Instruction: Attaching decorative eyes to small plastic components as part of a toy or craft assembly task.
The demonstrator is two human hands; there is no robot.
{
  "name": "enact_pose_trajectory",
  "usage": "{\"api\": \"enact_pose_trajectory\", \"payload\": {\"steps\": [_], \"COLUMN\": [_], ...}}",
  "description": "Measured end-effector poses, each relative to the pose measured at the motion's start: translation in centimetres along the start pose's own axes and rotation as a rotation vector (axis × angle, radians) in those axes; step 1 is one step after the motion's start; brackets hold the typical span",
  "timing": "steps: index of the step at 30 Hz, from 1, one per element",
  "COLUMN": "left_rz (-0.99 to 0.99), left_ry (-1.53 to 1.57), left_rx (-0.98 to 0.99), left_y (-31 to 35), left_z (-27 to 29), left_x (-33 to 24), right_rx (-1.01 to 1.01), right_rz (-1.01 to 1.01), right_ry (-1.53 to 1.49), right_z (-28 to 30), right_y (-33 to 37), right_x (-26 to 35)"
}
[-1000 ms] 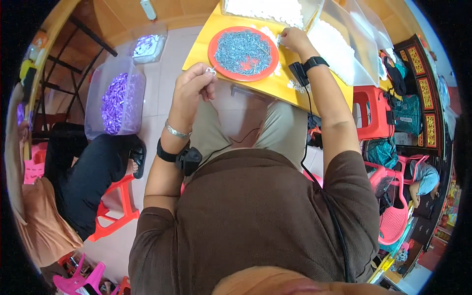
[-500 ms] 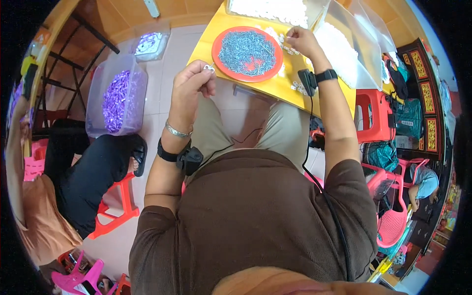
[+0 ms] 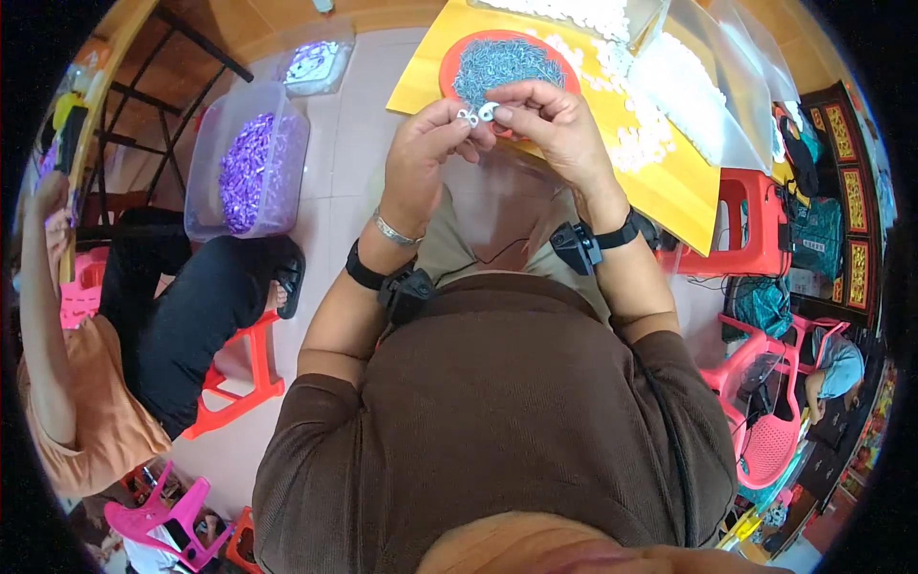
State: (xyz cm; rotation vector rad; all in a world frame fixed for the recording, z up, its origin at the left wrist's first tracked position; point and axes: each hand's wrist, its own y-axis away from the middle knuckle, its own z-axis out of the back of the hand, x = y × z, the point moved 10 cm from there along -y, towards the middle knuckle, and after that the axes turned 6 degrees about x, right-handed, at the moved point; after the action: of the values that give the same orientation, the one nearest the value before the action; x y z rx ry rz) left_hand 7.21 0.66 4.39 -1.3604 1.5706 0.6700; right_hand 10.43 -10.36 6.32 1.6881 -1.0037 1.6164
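Just past the table's near edge, both hands are raised close together in front of the red plate [image 3: 447, 75]. My left hand [image 3: 421, 153] pinches a small white plastic piece with round loops [image 3: 468, 117] between thumb and fingertips. Against it, my right hand [image 3: 564, 134] pinches another small white piece [image 3: 487, 112] with a rounded end. The two pieces are side by side; whether they touch I cannot tell. Behind the fingers, the plate holds a heap of small grey metal pins or screws [image 3: 507, 67]. Loose white pieces [image 3: 643, 143] lie on the yellow table right of the plate.
A clear bin of white pieces [image 3: 679, 96] stands on the yellow table [image 3: 669, 196], with another container [image 3: 564, 11] behind. On the floor at left are a bin of purple pieces [image 3: 249, 177] and a seated person [image 3: 182, 325]. A red stool [image 3: 755, 225] stands at right.
My right hand has come from the loose white pieces toward my left hand, now with a white piece in its fingers. The view has shifted slightly.
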Motion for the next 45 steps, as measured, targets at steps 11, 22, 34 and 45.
{"api": "enact_pose_trajectory", "payload": {"steps": [11,22,34,45], "left_rz": [0.010,0.022,0.099,0.097], "left_ry": [0.030,0.036,-0.188,-0.231], "left_rx": [-0.003,-0.022,-0.075,-0.071], "left_y": [-0.2,-0.2,0.2,0.3], "left_z": [0.6,0.4,-0.5,-0.7], "left_x": [0.2,0.8,1.2,1.9], "right_rx": [0.004,0.063,-0.032,-0.070], "right_rz": [-0.010,-0.126,-0.078,-0.029], "right_ry": [0.054,0.024,-0.232,-0.092], "right_z": [0.3,0.2,1.2,1.5], "right_y": [0.0,0.4,0.7,1.6], "right_x": [-0.8,-2.2,-1.8,-0.6]}}
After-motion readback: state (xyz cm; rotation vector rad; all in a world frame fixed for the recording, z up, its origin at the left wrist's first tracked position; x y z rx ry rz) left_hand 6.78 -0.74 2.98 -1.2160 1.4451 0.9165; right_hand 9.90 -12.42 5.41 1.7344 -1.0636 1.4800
